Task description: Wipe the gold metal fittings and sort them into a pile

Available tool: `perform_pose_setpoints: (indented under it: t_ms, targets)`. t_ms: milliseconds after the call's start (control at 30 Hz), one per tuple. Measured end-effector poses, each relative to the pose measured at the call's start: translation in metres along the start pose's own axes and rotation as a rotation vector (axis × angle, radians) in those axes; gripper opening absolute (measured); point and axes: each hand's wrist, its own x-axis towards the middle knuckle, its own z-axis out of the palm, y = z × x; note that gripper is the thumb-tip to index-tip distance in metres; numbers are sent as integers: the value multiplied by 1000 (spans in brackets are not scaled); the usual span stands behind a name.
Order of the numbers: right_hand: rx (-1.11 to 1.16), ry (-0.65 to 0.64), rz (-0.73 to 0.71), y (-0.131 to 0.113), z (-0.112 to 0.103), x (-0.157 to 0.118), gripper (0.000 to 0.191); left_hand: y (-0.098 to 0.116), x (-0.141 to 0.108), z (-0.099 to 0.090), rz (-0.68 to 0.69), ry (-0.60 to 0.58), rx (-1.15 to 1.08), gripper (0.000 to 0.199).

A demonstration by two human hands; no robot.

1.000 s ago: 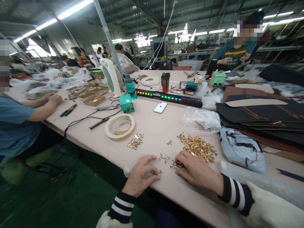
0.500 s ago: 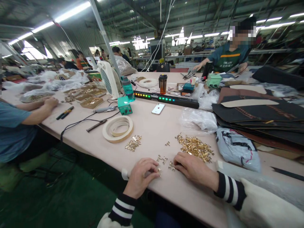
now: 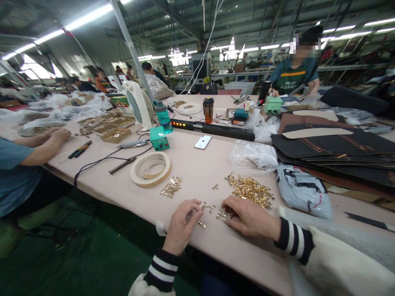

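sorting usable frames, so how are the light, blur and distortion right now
Head view, top: a ceiling tube light and the far windows glare white against a dim roof; head view, edges: the right sleeve looks stretched; head view, middle: the gold pile glints, and small metal pieces by the left hand look too soft for fine detail.

Left hand (image 3: pixel 182 225) and right hand (image 3: pixel 253 218) half-curled

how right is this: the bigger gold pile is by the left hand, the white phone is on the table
No: the bigger gold pile is by the right hand, as the head view shows. The white phone is on the table.
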Motion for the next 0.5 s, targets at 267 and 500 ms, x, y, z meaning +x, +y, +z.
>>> perform_pose_setpoints:
  t_ms: [267,500]
  targets:
    - [230,110,-197,-6,-1,10,40,20,13,28,208,-21,174,5]
    - [312,175,-159,4,9,18,18,10,17,32,230,-7,211,15]
